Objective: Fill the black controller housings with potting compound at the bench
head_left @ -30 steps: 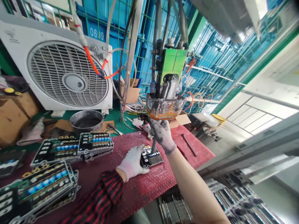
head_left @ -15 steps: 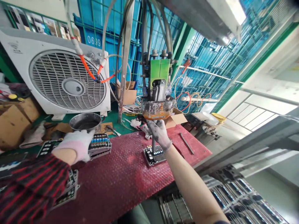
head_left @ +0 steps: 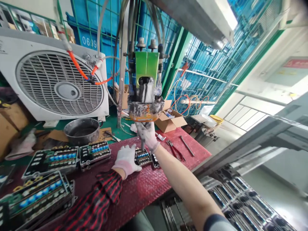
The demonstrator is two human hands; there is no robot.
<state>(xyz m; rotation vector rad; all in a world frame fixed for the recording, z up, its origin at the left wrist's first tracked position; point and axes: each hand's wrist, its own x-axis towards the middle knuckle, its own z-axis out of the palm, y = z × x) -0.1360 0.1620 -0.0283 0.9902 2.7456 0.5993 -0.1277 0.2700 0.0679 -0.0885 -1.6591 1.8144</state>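
Observation:
My gloved left hand (head_left: 126, 158) spans the left end of a circuit board module (head_left: 143, 157) in a metal housing, its thumb along the near side and fingers at the far side. My gloved right hand (head_left: 148, 136) is closed around the dark nozzle (head_left: 142, 146) under the green dispensing head (head_left: 146, 70). The nozzle points down over that module's far edge; whether it touches cannot be made out. A second module (head_left: 155, 160) sits just to the right, partly hidden by my right forearm.
Several more modules (head_left: 95, 152) stand at the left. Behind them are a metal pan (head_left: 81, 130) and a large fan (head_left: 64, 86). Red-handled pliers (head_left: 175, 150), a metal rod (head_left: 187, 146) and an open cardboard box (head_left: 170, 120) are at the right of the red mat (head_left: 110, 189).
My left hand has moved right from the left-hand modules, and a module is now beside the earlier one under the nozzle. The view has shifted; my right hand stays on the nozzle.

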